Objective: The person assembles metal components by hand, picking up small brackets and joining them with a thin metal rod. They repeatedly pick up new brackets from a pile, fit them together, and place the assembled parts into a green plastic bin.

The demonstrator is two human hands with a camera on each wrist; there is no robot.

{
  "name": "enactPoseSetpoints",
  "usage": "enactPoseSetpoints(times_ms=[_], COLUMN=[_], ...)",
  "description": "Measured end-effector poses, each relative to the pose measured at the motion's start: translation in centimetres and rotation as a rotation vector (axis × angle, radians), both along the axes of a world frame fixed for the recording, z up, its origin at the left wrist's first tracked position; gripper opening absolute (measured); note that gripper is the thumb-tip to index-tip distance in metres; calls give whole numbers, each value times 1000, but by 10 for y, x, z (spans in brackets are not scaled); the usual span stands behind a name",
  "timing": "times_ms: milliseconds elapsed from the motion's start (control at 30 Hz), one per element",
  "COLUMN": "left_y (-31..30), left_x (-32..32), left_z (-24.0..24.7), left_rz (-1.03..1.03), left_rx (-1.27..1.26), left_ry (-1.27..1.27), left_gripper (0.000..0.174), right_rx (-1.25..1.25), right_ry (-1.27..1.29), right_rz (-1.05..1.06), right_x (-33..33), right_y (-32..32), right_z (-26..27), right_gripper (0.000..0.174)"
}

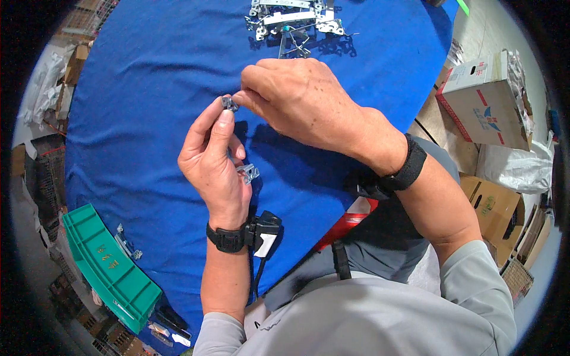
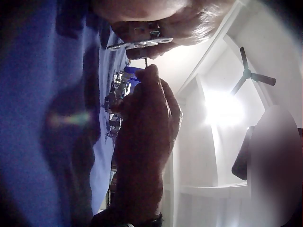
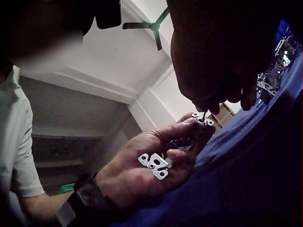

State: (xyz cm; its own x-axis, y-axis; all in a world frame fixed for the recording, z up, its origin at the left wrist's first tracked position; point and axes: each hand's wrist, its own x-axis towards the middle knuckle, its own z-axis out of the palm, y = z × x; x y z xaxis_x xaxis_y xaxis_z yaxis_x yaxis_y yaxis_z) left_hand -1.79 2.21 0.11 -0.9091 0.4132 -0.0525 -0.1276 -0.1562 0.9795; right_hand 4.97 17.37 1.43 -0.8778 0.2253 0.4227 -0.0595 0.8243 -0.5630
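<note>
Grey sleeves (image 1: 475,285) low in front; left hand (image 1: 214,166) pinches a small metal bracket (image 1: 229,104), right hand (image 1: 297,101) has fingertips clamped on a thin pin (image 3: 203,115) at it.

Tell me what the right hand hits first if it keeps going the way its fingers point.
The small metal part pinched in the left hand's fingers. The right hand, pinching a thin pin, points straight at it and looks almost touching, though depth is unclear.
</note>
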Motion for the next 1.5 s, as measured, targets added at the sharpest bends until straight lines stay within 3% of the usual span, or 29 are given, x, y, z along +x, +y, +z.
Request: enactPoseSetpoints(times_ms=[467, 767, 867, 967, 1033, 1233, 1367, 1433, 1500], left_y=[-1, -2, -1, -1, 0, 0, 0, 1, 1], left_x=[0, -1, 0, 0, 0, 1, 1, 1, 2], left_z=[0, -1, 0, -1, -1, 0, 0, 2, 2], left_rz=[-10, -27, -15, -16, -22, -11, 3, 1, 4], left_rx=[6, 9, 19, 10, -1, 2, 6, -8, -8], left_ry=[3, 7, -4, -11, 11, 7, -4, 6, 1], left_gripper=[22, 21, 21, 21, 21, 21, 21, 21, 21], right_rx=[-4, 42, -20, 37, 61, -5, -26, 19, -17], right_ry=[48, -64, 67, 5, -167, 33, 36, -192, -93], right_rz=[-5, -8, 2, -4, -15, -21, -5, -16, -4], right_x=[1, 2, 1, 1, 2, -1, 2, 2, 1], right_y=[-2, -1, -1, 0, 0, -2, 0, 2, 1], right_z=[2, 3, 2, 5, 7, 1, 5, 8, 5], right_gripper=[23, 25, 29, 30, 27, 28, 25, 22, 23])
